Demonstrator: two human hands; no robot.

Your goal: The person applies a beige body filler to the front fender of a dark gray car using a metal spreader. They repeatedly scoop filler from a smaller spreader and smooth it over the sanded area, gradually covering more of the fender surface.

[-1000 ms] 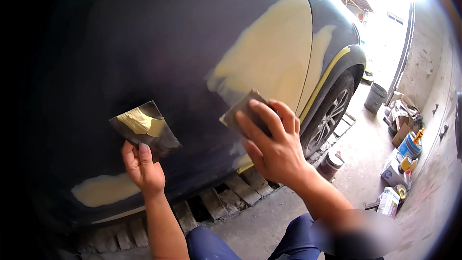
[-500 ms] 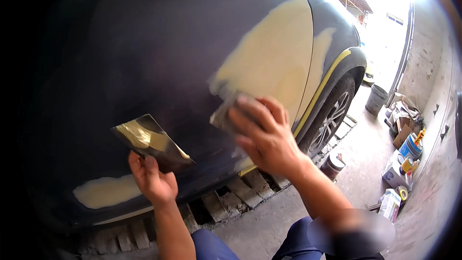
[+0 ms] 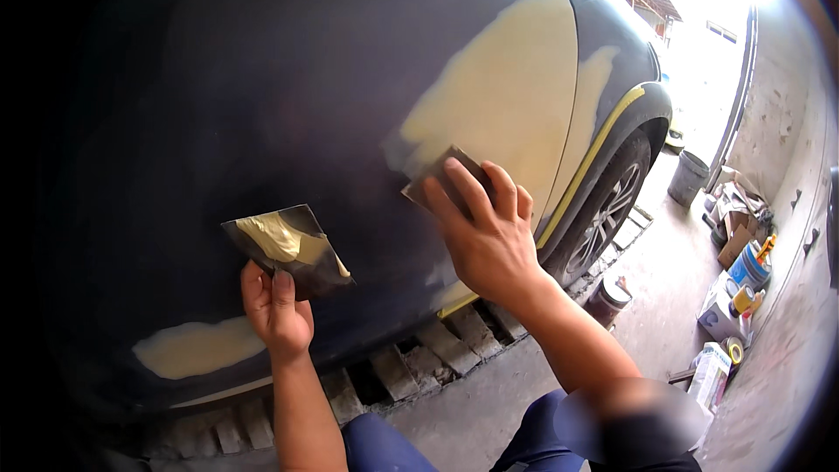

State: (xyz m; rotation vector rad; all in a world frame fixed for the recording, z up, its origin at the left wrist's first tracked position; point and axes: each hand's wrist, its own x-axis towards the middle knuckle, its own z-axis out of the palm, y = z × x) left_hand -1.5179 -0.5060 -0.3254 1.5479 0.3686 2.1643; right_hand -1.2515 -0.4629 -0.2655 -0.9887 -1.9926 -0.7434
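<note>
A dark car body panel (image 3: 262, 114) fills much of the view, with a large cream patch of body filler (image 3: 498, 79) at its right side and a smaller cream patch (image 3: 197, 350) low at the left. My left hand (image 3: 278, 306) pinches a thin dark plate (image 3: 323, 278) by its lower edge; a dollop of pale yellow filler (image 3: 273, 234) lies on its face. My right hand (image 3: 494, 236) grips a dark flat spreader (image 3: 463, 166), fingers pressed along it, at the lower left edge of the large patch.
Yellow tape (image 3: 603, 149) lines the wheel arch above the wheel (image 3: 603, 218). Slatted blocks (image 3: 446, 345) lie below the car. A tin (image 3: 609, 297), a grey bucket (image 3: 689, 177) and a blue can (image 3: 747, 269) stand on the floor, by the wall (image 3: 786, 122) at right.
My right hand has shifted slightly right and the spreader now shows more of its face. The left hand and its plate have moved slightly right, the plate turning a little.
</note>
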